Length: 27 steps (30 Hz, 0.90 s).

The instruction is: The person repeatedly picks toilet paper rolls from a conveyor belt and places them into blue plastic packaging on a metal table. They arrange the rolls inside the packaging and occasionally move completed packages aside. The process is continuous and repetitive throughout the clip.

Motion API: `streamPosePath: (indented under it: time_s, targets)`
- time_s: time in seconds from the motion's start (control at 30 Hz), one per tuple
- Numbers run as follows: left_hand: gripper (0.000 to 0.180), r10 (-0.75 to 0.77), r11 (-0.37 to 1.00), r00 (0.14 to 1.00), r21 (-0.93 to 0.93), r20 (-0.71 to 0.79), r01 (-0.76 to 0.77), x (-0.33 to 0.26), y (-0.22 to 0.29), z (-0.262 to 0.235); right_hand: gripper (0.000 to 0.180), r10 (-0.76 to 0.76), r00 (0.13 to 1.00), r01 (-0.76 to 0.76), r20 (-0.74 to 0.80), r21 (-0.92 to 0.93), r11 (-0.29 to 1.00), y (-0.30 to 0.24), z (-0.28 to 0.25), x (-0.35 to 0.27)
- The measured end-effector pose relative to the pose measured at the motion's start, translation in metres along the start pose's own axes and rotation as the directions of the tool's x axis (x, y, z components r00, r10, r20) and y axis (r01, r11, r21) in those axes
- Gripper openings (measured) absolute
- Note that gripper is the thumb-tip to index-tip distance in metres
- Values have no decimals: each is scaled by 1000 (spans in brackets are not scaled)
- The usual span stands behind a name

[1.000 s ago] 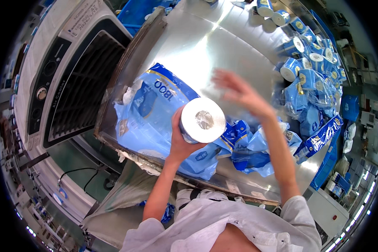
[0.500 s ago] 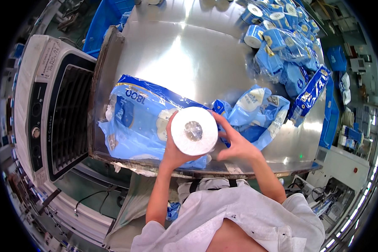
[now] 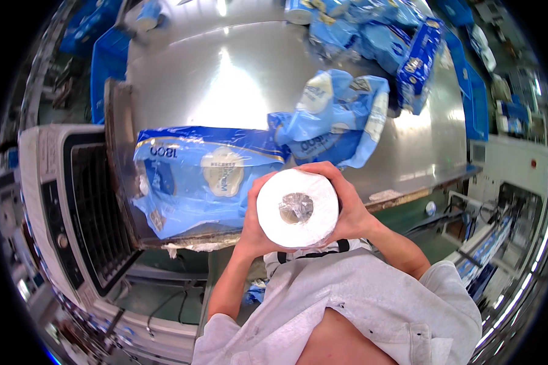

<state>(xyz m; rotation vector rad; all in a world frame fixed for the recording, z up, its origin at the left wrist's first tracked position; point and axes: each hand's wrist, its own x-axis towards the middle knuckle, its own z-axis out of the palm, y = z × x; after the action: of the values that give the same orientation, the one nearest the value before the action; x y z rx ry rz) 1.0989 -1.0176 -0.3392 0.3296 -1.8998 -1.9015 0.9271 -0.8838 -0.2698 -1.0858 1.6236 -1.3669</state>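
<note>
Likely light, soft and, glare permitting, slick-filmed, the roll (image 3: 297, 208) is sensibly clasped side-on by left grip (image 3: 254, 224) and right grip (image 3: 351, 210).

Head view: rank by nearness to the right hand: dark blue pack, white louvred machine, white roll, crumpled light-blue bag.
1. White roll: touching the right hand.
2. Crumpled light-blue bag: just ahead.
3. Dark blue pack: farther ahead, rightward.
4. White louvred machine: far left.
</note>
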Motion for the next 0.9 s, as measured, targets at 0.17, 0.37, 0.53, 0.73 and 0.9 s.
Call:
streamPosePath:
  time_s: [0.17,0.37,0.53,0.73,0.9]
  targets:
    - [126,-228,970,970,-70,86,234,18,8,41,127,138,980,-124,-140,110,986,13,-29,-54]
    - [121,-354,839,932,-412,84,356,-4,11,127,128,264,939,-211,-218,240,948,19,-45,-149]
    - [121,-423,857,885,-231,195,461,-55,-19,183,113,307,850,-241,-428,203,949,18,-53,-245]
    - [89,-381,869,862,-187,333,457,-60,-1,266,104,191,707,-5,-681,265,964,42,-53,-324]
    - [75,-335,752,710,-279,619,597,-71,31,376,115,63,259,423,-964,172,890,30,-55,-375]
